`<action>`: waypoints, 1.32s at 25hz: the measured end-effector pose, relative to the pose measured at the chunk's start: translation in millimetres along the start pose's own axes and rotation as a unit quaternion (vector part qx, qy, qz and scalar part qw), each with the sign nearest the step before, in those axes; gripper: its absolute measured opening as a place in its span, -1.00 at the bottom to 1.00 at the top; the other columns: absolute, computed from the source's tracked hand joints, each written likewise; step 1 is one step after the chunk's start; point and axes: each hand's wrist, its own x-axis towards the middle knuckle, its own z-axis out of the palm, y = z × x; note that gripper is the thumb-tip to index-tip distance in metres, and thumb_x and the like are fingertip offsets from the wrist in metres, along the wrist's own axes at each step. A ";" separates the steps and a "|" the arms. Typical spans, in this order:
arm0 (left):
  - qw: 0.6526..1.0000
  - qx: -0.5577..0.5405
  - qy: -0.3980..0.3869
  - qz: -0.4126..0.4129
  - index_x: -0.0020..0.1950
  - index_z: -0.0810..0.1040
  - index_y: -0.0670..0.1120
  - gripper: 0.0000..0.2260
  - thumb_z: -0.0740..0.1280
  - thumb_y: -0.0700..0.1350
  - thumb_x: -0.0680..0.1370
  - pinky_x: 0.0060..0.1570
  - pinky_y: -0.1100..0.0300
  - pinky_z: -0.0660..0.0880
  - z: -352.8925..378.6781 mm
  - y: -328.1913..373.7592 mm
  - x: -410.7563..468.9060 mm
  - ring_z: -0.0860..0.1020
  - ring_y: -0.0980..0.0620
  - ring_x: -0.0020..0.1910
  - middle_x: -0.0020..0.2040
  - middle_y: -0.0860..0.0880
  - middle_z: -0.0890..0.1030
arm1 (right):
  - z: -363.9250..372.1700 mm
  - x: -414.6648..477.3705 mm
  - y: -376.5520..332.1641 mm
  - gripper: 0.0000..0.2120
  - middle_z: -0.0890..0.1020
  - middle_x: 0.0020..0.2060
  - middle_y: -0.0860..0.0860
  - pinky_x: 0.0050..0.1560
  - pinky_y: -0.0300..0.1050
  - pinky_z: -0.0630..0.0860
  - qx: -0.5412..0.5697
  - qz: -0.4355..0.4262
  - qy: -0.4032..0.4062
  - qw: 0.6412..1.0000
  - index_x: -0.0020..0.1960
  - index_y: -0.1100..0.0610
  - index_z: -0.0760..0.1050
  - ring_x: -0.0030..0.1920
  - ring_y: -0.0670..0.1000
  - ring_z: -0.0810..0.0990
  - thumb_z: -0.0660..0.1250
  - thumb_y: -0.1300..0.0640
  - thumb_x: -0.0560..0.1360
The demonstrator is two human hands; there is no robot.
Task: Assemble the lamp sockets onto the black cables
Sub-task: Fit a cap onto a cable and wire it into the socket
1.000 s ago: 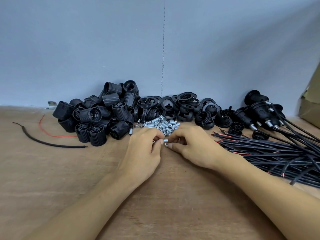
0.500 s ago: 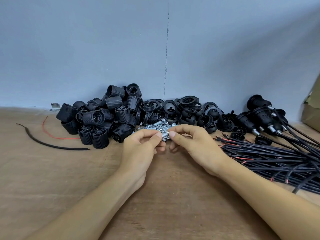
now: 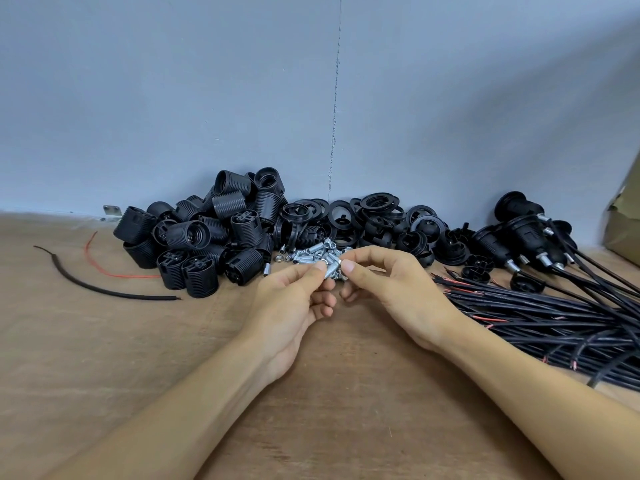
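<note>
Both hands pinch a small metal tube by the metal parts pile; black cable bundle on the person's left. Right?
No: head view shows the black cable bundle on the person's right. Rest stands: left hand and right hand both pinch the small metal tube by the metal parts pile.

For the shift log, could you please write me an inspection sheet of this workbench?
Surface: wooden bench top, light brown.
Job's things: black socket bodies piled left; black rings centre, against the wall; heap of metal tubes before them; assembled sockets at right.
Clutter: black cable scrap and red wire at left; metal bracket by the wall.
Grippers: left hand and right hand both pinch one metal tube between fingertips.
Cables: black cable bundle at right, red cores showing at ends.
Surroundings: grey-blue wall with vertical seam; brown cardboard far right.
</note>
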 end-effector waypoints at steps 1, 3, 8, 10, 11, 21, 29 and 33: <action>1.000 -0.001 -0.005 -0.005 -0.24 0.65 -0.13 -0.75 0.34 -0.21 0.63 -0.43 0.27 0.50 -0.3 0.2 0.3 0.52 0.10 -0.44 -0.34 -0.04 0.60 | -1.9 0.1 -0.5 -0.87 0.67 -0.29 0.13 -0.05 -0.16 0.60 -0.003 0.000 -0.005 1.000 0.09 0.20 0.63 -0.21 0.03 0.64 0.38 0.17 0.59; 1.000 -0.003 -0.013 -0.018 -0.25 0.64 -0.13 -0.75 0.35 -0.20 0.63 -0.43 0.27 0.48 -0.3 0.6 0.8 0.51 0.10 -0.45 -0.34 -0.04 0.60 | -5.4 0.1 -2.1 -0.88 0.67 -0.29 0.11 -0.06 -0.19 0.60 -0.006 -0.001 -0.015 1.000 0.08 0.20 0.62 -0.20 0.02 0.65 0.38 0.18 0.58; 0.998 -0.023 -0.011 -0.054 -0.14 0.62 -0.17 -0.86 0.37 -0.21 0.61 -0.47 0.29 0.47 -1.6 3.3 2.3 0.50 0.10 -0.48 -0.36 -0.05 0.60 | -6.8 0.1 -1.5 -0.89 0.67 -0.30 0.06 -0.06 -0.21 0.60 -0.029 -0.014 -0.023 0.999 0.09 0.20 0.61 -0.22 -0.01 0.66 0.38 0.21 0.59; 0.998 -0.032 -0.007 -0.060 -0.12 0.61 -0.18 -0.89 0.37 -0.23 0.60 -0.47 0.29 0.48 -2.1 3.8 2.4 0.52 0.10 -0.48 -0.35 -0.06 0.62 | -6.7 -0.3 -1.1 -0.89 0.67 -0.31 0.07 -0.07 -0.23 0.60 -0.044 -0.014 -0.025 0.999 0.09 0.19 0.60 -0.23 -0.02 0.66 0.37 0.20 0.59; 0.998 -0.033 -0.004 -0.058 -0.12 0.62 -0.19 -0.89 0.37 -0.24 0.60 -0.47 0.29 0.49 -2.3 3.7 2.4 0.52 0.10 -0.48 -0.35 -0.07 0.63 | -6.7 -0.4 -1.3 -0.89 0.68 -0.30 0.07 -0.06 -0.23 0.60 -0.053 -0.013 -0.028 0.998 0.09 0.18 0.60 -0.23 -0.02 0.66 0.37 0.18 0.59; 0.999 0.023 0.021 0.040 -0.06 0.68 -0.26 -0.92 0.48 -0.37 0.47 -0.26 0.25 0.60 -7.0 -3.1 2.2 0.63 0.04 -0.33 -0.28 -0.14 0.69 | -5.8 -0.3 -2.1 -0.85 0.68 -0.27 0.16 -0.03 -0.10 0.62 -0.061 0.002 -0.040 0.997 0.08 0.22 0.59 -0.21 0.05 0.65 0.36 0.14 0.60; 0.994 0.076 -0.004 0.077 -0.04 0.71 -0.19 -0.91 0.46 -0.34 0.51 -0.26 0.27 0.58 -8.9 -4.0 2.9 0.62 0.04 -0.32 -0.29 -0.12 0.68 | -5.2 -0.5 -5.1 -0.84 0.65 -0.18 0.20 -0.09 -0.09 0.61 -0.017 0.012 -0.041 0.999 0.10 0.27 0.57 -0.20 0.07 0.65 0.38 0.19 0.58; 0.993 0.080 -0.009 0.092 -0.05 0.71 -0.17 -0.91 0.45 -0.33 0.53 -0.26 0.27 0.57 -9.7 -6.3 3.2 0.63 0.04 -0.32 -0.28 -0.12 0.69 | -4.3 1.1 -5.1 -0.83 0.66 -0.19 0.17 -0.13 -0.13 0.60 0.019 0.003 -0.042 0.999 0.10 0.30 0.62 -0.21 0.05 0.63 0.39 0.23 0.57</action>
